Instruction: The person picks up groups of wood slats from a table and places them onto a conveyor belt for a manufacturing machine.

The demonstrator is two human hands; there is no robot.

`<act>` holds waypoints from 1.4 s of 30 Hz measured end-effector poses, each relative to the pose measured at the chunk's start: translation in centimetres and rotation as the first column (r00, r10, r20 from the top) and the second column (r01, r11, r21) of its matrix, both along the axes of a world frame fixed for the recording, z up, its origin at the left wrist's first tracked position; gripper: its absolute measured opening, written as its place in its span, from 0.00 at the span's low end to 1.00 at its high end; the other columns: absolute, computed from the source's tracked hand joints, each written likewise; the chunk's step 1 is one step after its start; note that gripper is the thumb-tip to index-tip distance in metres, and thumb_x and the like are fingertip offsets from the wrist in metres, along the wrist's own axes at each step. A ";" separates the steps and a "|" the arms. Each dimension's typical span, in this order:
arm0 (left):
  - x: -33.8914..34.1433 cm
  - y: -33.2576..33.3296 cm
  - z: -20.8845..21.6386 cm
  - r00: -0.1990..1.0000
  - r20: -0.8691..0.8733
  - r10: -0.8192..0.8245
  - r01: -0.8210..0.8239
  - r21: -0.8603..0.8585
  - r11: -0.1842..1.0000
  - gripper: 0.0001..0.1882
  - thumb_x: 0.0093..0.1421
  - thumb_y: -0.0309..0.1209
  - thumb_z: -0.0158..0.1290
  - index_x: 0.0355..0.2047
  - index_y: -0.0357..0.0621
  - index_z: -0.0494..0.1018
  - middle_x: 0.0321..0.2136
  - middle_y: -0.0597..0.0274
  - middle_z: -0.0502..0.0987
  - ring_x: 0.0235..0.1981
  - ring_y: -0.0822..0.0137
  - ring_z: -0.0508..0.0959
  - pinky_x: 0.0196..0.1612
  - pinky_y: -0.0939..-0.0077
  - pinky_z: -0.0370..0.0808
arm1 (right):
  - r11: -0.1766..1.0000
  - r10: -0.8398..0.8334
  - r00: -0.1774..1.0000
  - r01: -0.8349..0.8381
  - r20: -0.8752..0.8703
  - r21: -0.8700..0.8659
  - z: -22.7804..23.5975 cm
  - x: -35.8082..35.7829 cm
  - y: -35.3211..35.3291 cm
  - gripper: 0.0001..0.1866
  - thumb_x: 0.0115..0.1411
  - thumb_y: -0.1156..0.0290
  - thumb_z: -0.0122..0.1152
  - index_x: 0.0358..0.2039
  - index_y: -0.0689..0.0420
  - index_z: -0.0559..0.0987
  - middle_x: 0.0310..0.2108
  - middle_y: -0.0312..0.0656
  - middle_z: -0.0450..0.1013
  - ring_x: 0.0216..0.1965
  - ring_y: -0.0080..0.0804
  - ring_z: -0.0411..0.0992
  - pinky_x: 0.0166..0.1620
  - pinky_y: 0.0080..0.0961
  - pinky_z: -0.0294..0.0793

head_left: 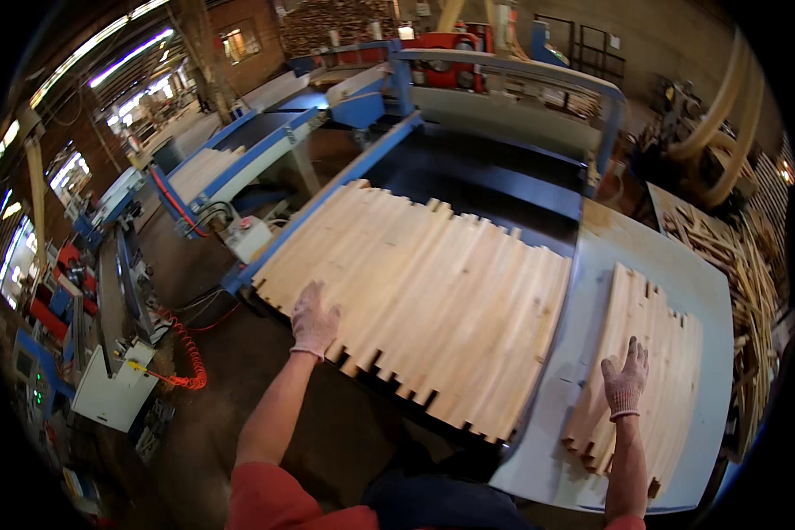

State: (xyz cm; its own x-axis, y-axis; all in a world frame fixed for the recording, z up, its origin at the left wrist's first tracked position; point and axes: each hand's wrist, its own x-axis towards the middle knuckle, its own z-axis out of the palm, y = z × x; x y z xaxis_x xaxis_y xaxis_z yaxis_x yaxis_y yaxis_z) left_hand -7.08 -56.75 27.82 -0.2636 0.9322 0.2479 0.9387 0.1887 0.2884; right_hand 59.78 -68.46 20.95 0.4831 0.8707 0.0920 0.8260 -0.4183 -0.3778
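Wooden strips point(442, 300) lie side by side in a wide layer on a dark conveyor belt point(468, 168), their near ends uneven. My left hand point(314, 320), in a pale knitted glove, rests open at the near left edge of this layer, fingers stretched away from me. To the right, a smaller batch of wooden strips point(654, 344) lies on a light grey side table point(623, 238). Over this batch is my right hand point(626, 378), gloved too, with its fingers spread. It seems to touch the strips' top faces. Neither hand grips anything.
A blue frame point(512, 64) spans the belt's far end. Left of it runs another blue-edged conveyor point(230, 159). A coiled orange hose point(190, 358) hangs by a machine at lower left. Scrap wood point(742, 256) is heaped beyond the side table, beside thick pale ducts point(724, 115).
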 end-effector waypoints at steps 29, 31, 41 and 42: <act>-23.0 0.0 1.0 0.905 0.412 0.102 -0.293 0.433 0.853 0.32 0.64 0.40 0.58 0.65 0.37 0.71 0.60 0.39 0.77 0.63 0.42 0.75 0.64 0.56 0.72 | 0.972 -0.187 0.967 0.208 0.174 -0.112 -5.5 -6.2 4.5 0.44 0.59 0.71 0.68 0.75 0.60 0.63 0.75 0.54 0.61 0.77 0.50 0.57 0.77 0.39 0.57; -20.4 -6.0 -1.9 0.774 0.631 0.052 -0.365 0.378 0.851 0.18 0.64 0.37 0.55 0.47 0.36 0.73 0.44 0.40 0.79 0.50 0.38 0.77 0.53 0.46 0.71 | 0.967 -0.186 0.955 0.219 0.229 -0.129 -5.6 -4.6 3.5 0.44 0.59 0.72 0.65 0.76 0.59 0.63 0.75 0.55 0.61 0.76 0.50 0.59 0.77 0.39 0.58; -6.8 -50.1 -32.8 0.781 0.389 0.488 0.115 -0.859 0.499 0.27 0.67 0.49 0.51 0.52 0.40 0.83 0.50 0.46 0.85 0.50 0.46 0.83 0.52 0.49 0.76 | 0.954 -0.030 0.930 0.136 0.365 -0.267 -7.5 -2.6 3.9 0.37 0.66 0.73 0.54 0.76 0.59 0.62 0.75 0.53 0.62 0.75 0.45 0.62 0.73 0.36 0.65; -5.3 -53.8 -33.8 0.706 0.377 0.600 0.079 -0.883 0.462 0.27 0.67 0.49 0.52 0.53 0.41 0.83 0.51 0.46 0.84 0.50 0.47 0.83 0.53 0.50 0.76 | 0.953 -0.012 0.923 0.128 0.385 -0.276 -8.2 -1.9 4.0 0.36 0.67 0.74 0.54 0.76 0.58 0.63 0.75 0.53 0.62 0.75 0.44 0.62 0.73 0.36 0.65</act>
State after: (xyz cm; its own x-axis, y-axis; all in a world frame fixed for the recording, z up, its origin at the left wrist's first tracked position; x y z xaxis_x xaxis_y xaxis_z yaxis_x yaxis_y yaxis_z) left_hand -12.33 -110.58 -5.96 -0.2873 0.4347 -0.8535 0.4742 0.8388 0.2676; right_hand 57.87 -64.42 12.77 0.5237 0.8515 0.0270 0.8460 -0.5236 0.1007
